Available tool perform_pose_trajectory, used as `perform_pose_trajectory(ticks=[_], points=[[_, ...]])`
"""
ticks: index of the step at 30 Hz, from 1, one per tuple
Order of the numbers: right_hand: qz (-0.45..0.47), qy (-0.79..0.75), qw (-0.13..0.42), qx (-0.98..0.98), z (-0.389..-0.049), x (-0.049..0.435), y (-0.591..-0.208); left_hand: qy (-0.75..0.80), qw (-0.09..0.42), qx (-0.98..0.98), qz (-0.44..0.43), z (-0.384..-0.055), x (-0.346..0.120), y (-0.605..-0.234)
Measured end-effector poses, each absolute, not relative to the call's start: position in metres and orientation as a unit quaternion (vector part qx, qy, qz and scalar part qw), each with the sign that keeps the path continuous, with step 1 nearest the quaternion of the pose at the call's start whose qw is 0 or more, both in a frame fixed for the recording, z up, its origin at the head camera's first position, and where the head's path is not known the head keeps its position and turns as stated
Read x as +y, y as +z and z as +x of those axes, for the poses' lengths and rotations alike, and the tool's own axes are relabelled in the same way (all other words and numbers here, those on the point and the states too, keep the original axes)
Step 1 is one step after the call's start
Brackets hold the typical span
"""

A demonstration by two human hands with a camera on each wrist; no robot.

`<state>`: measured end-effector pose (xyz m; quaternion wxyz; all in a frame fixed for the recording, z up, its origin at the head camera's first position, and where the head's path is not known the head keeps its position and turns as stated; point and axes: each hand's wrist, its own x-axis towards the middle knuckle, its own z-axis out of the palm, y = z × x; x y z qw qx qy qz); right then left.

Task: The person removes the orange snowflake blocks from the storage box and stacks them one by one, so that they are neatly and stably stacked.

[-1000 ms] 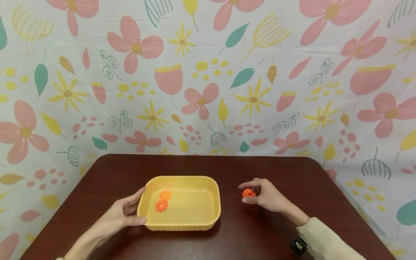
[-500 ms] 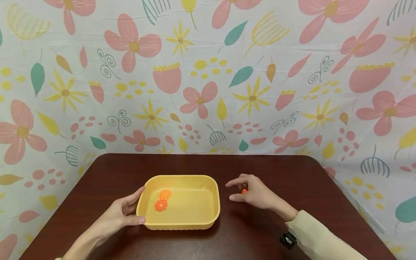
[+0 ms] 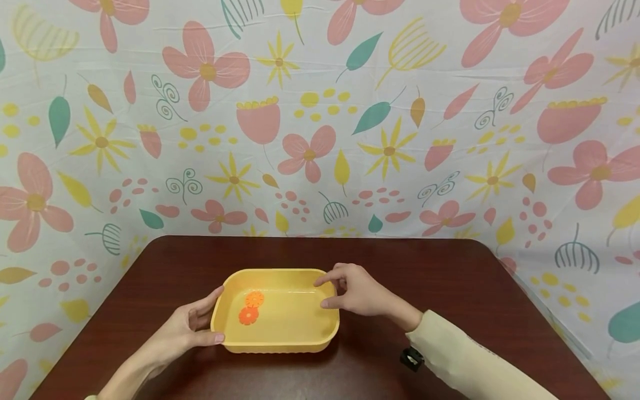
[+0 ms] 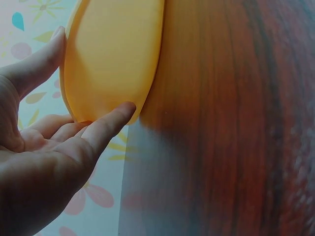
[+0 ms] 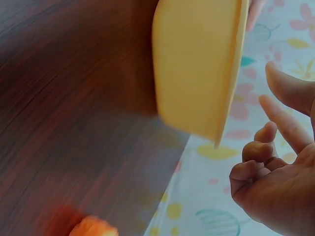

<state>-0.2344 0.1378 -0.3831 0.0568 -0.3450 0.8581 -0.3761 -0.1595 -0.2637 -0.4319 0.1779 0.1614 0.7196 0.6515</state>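
A yellow plastic tray [image 3: 285, 333] stands on the table, with two orange notched discs [image 3: 248, 315] lying flat at its left. My left hand [image 3: 175, 333] grips the tray's left end, thumb at the near corner and a finger at the far one; in the left wrist view fingers [image 4: 110, 123] lie against its outer wall. My right hand [image 3: 360, 291] is at the tray's right rim, fingertips over the edge. In the right wrist view it holds nothing, some fingers bent and apart from the wall. Another orange piece [image 5: 93, 227] rests on the table, hidden in the head view.
The dark brown wooden table [image 3: 440, 266] has rounded far corners. A flower-printed cloth [image 3: 320, 111] hangs behind it and at both sides. A black device [image 3: 412, 358] is strapped at my right wrist below the sleeve [image 3: 450, 344].
My right hand has moved left from around the orange piece to the tray's right rim, leaving the piece on the table. My left hand and the tray stay in place.
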Motion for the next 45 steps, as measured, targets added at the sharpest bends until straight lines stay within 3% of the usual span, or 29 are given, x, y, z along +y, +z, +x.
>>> perform_pose_trajectory(ticks=[18,34,45], points=[[-0.396,-0.365,0.096,0.837,-0.235,0.054,-0.406,0.655,0.181,0.716,0.160,-0.161,-0.263,-0.432],[-0.367,-0.361,0.140,0.846,-0.239,0.020,-0.422,0.657,0.186,0.713,0.159,-0.161,-0.264,-0.434],[-0.381,-0.321,0.133,0.857,-0.245,0.003,-0.426,0.656,0.182,0.714,0.163,-0.162,-0.264,-0.434]])
